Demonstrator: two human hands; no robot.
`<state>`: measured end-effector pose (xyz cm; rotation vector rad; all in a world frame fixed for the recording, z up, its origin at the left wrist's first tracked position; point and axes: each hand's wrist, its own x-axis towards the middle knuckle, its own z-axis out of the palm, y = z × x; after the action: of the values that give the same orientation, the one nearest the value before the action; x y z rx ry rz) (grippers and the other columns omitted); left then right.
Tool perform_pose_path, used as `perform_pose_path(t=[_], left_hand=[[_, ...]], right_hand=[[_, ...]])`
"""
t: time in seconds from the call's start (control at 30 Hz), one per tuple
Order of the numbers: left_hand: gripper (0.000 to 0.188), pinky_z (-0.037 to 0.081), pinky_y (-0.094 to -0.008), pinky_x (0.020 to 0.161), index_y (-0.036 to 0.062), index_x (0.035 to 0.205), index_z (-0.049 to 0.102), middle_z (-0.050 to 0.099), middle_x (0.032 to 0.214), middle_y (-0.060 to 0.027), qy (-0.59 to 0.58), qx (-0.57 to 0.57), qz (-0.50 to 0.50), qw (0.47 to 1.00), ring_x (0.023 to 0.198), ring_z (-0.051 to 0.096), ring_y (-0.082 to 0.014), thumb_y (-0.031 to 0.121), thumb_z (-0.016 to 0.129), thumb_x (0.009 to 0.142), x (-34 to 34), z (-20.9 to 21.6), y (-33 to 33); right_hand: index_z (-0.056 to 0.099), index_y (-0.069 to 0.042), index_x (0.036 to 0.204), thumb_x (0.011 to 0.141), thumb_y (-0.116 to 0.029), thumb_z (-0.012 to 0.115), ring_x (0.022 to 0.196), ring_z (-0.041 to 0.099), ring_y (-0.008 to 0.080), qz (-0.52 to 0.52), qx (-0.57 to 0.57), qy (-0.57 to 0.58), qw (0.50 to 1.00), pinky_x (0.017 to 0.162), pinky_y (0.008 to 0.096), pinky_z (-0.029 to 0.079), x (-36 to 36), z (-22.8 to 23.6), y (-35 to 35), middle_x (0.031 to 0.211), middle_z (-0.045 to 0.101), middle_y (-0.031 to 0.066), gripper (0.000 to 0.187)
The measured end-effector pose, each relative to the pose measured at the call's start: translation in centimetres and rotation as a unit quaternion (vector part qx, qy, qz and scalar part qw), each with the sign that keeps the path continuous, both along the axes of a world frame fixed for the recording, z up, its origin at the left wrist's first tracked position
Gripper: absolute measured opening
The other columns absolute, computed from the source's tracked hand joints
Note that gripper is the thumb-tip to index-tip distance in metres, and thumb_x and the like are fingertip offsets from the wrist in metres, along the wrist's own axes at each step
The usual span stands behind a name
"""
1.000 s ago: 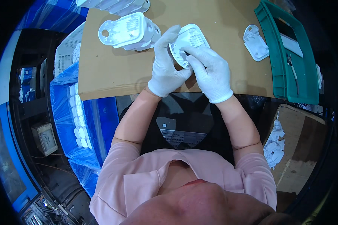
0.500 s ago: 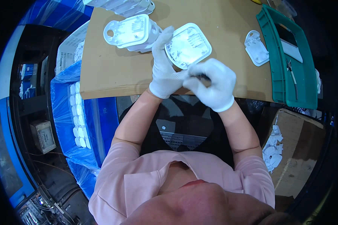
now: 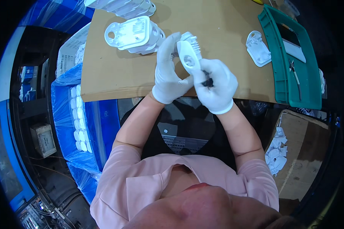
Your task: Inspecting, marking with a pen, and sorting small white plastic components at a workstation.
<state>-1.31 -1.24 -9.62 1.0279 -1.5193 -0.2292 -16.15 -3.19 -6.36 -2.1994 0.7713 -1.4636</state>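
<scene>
Above the table's front edge, my left hand [image 3: 167,74], in a white knit glove, holds a white plastic housing [image 3: 189,55] between its thumb side and raised fingers. The housing is turned on edge, with a row of ribs along one side and a round hole in its narrow face. My right hand [image 3: 218,86], gloved too, is curled closed at the housing's lower end. A small black object [image 3: 207,82] shows inside its fingers; most of it is hidden, so its kind cannot be told. Left of my hands, similar white housings [image 3: 135,33] lie in a stack.
Another stack of housings [image 3: 130,7] stands farther back. At the right lie a single white part [image 3: 258,49] and a green tray [image 3: 276,76] holding nippers [image 3: 295,74]. Blue-lined bins [image 3: 67,110] with white parts stand left; a cardboard box [image 3: 304,152] with white pieces stands lower right.
The housing has turned from its ribbed open side facing up to standing on edge. My right hand has shifted slightly, and the black object now shows more clearly in its fingers.
</scene>
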Motion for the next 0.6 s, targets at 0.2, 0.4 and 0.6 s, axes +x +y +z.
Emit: perform_pose_path(t=[0.2, 0.4, 0.6], left_hand=[[0.116, 0.041, -0.0411, 0.103, -0.0031, 0.141, 0.028, 0.039, 0.141, -0.0227, -0.101, -0.005, 0.047, 0.994, 0.124, 0.048, -0.0334, 0.024, 0.095, 0.05, 1.4, 4.1, 1.1], [0.134, 0.031, -0.0417, 0.11, 0.0003, 0.147, 0.013, 0.038, 0.139, -0.0172, 0.08, -0.034, 0.018, 0.996, 0.13, 0.039, -0.0293, 0.03, 0.097, 0.046, 5.0, 5.5, 1.7], [0.073, 0.019, -0.0413, 0.117, 0.0012, 0.147, 0.023, 0.035, 0.145, -0.0162, 0.187, -0.13, 0.197, 0.954, 0.137, 0.032, -0.0279, 0.051, 0.043, 0.097, 9.9, 4.0, 0.9]], right_hand=[[0.058, 0.0, 0.104, 0.093, -0.014, 0.057, 0.062, 0.053, 0.0082, 0.073, 0.299, -0.257, 0.916, 0.055, 0.0207, 0.04, 0.3, 1.3, 1.0, 0.085, 0.062, 0.0026, 0.017], [0.056, -0.007, 0.111, 0.1, -0.022, 0.047, 0.044, 0.03, 0.0038, 0.331, 0.537, -0.435, 0.643, 0.044, 0.0202, 0.027, 1.9, 0.9, -0.6, 0.083, 0.057, -0.001, 0.02], [0.056, -0.012, 0.103, 0.101, -0.023, 0.047, 0.042, 0.026, 0.0046, 0.315, 0.599, -0.445, 0.587, 0.042, 0.021, 0.023, 5.0, 0.9, -1.3, 0.077, 0.054, -0.0038, 0.015]])
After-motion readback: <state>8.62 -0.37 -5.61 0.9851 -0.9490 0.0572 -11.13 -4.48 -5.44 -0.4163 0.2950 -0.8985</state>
